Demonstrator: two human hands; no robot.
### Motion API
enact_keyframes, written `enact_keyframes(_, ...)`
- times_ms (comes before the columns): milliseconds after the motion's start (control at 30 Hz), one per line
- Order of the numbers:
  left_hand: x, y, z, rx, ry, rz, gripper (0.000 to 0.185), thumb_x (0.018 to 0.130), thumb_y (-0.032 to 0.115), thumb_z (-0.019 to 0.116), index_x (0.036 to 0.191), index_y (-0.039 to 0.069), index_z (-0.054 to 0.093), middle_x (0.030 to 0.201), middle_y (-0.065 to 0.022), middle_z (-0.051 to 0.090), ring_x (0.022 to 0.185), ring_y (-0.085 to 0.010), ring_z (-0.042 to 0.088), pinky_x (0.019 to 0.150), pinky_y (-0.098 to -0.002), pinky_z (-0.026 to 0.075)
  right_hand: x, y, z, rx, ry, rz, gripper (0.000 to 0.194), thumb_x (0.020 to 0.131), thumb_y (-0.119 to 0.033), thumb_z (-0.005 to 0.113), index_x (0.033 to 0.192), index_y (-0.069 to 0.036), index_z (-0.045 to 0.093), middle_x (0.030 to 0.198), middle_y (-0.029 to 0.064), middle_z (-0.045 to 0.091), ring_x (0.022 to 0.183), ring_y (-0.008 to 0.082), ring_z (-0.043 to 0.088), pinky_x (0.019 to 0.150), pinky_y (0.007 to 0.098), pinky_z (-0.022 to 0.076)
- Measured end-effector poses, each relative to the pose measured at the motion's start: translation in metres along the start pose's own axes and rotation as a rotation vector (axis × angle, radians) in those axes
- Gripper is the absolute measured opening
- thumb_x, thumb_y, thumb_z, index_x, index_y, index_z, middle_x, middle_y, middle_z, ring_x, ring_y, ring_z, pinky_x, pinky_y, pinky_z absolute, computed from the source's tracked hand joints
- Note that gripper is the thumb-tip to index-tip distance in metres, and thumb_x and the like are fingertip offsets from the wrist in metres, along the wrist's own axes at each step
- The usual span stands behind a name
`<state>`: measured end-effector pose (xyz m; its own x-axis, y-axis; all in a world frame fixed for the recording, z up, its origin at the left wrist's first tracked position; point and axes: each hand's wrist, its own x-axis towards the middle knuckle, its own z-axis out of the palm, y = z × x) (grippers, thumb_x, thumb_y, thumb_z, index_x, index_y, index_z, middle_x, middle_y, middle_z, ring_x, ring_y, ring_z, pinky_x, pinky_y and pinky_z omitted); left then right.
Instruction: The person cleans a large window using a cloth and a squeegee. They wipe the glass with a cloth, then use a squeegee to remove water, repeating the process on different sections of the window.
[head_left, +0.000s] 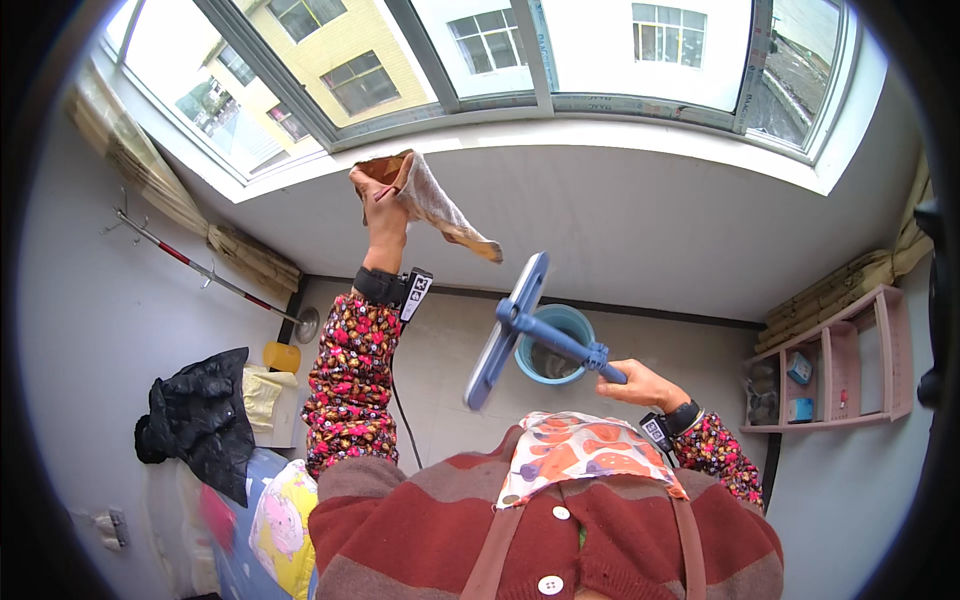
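My left hand (381, 202) grips a cloth (442, 206) close to the edge of the white window sill (510, 136); one corner of the cloth hangs down to the right. In my right hand (646, 386) is the blue handle of a window squeegee (506, 330), its long head raised and tilted. Beneath the squeegee, a light blue bucket (530, 366) stands on the floor with murky water or a dark item inside; the handle covers part of it.
Sliding window panes (645, 52) run above the sill. Left are a coat stand (202, 262), a yellow container (282, 357), a black jacket (206, 420) and a bed with a yellow pillow (289, 517). A pink shelf (829, 367) stands right. Tied curtains (240, 251) hang at the left corner.
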<state>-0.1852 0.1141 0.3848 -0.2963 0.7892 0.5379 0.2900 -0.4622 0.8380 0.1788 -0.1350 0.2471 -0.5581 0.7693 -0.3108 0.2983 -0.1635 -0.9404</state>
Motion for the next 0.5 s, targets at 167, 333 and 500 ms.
enact_keyframes(167,-0.011,0.033,0.025,0.063,-0.125,-0.178,0.109,0.067,0.052,0.084,0.135,-0.006,0.021,0.125,-0.0215,0.045,0.117,-0.0273,0.047,0.099,-0.0324,0.040,0.000,-0.001,0.000,0.260,-0.232,0.005,0.035,0.086,-0.041,0.067,0.094,-0.011,0.050,0.066,-0.0078,0.040,0.054,0.0029,0.035,0.046,0.0199,0.0265)
enact_keyframes(333,-0.021,0.068,0.038,-0.008,-0.301,-0.213,0.132,0.060,0.067,0.081,0.141,-0.008,0.009,0.130,-0.0227,0.040,0.123,-0.0281,0.043,0.103,-0.0340,0.037,0.019,-0.008,0.006,0.267,-0.244,-0.036,0.033,0.091,-0.043,0.062,0.094,-0.011,0.051,0.068,-0.0067,0.040,0.055,0.0034,0.035,0.047,0.0210,0.0262)
enact_keyframes(500,-0.025,0.093,0.044,-0.128,-0.363,-0.039,0.112,0.074,0.058,0.076,0.143,-0.001,0.011,0.138,-0.0159,0.032,0.131,-0.0222,0.030,0.109,-0.0331,0.026,0.044,-0.012,0.004,0.374,-0.162,-0.020,0.032,0.095,-0.043,0.058,0.090,-0.013,0.049,0.066,-0.0067,0.040,0.050,0.0021,0.033,0.043,0.0198,0.0229)
